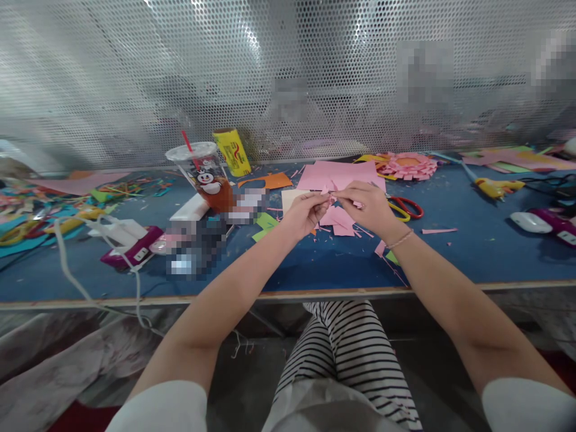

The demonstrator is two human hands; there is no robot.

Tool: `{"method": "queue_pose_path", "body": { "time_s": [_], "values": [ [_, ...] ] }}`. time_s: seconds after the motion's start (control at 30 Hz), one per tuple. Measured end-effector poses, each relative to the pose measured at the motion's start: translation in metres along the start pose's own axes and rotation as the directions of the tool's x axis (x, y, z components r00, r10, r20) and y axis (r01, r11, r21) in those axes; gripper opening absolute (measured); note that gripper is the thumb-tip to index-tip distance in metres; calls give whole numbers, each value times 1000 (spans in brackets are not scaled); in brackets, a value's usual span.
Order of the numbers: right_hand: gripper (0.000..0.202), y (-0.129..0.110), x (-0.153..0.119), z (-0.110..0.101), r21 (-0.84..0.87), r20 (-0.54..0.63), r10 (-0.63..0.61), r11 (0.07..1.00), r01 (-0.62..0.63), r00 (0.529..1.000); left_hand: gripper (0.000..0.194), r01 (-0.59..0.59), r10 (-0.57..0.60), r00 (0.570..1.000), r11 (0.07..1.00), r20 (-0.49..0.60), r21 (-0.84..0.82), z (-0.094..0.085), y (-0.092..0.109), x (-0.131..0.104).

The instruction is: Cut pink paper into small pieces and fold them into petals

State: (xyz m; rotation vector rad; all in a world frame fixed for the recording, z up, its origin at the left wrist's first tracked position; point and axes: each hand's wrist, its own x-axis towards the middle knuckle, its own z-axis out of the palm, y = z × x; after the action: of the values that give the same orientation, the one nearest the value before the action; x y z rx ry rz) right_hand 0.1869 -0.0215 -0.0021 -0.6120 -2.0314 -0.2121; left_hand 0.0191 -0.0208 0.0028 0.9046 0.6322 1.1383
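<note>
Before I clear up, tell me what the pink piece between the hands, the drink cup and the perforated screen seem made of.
Pink piece: probably matte paper, like the crisp-edged pink sheet behind it, but too small to be sure.
Drink cup: likely clear, glossy plastic; amber drink shows through.
Perforated screen: probably shiny grey metal, given its regular round holes and bright glints.

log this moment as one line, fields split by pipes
left hand: pinching small pink paper | right hand: pinching at it | behind hands: larger pink sheet | left of hands: drink cup
</note>
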Motion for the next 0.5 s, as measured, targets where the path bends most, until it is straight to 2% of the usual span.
{"method": "queue_pose_path", "body": {
  "time_s": [0.2,0.5],
  "values": [
    [21,1,-2,0,-41,17,-26,999,27,1000,2,1,0,999,1000,-35,8,1,0,0],
    [27,0,-3,-1,-85,120,-81,992,92,989,3,-44,43,997,999,-63,-1,2,-2,1]
  ]
}}
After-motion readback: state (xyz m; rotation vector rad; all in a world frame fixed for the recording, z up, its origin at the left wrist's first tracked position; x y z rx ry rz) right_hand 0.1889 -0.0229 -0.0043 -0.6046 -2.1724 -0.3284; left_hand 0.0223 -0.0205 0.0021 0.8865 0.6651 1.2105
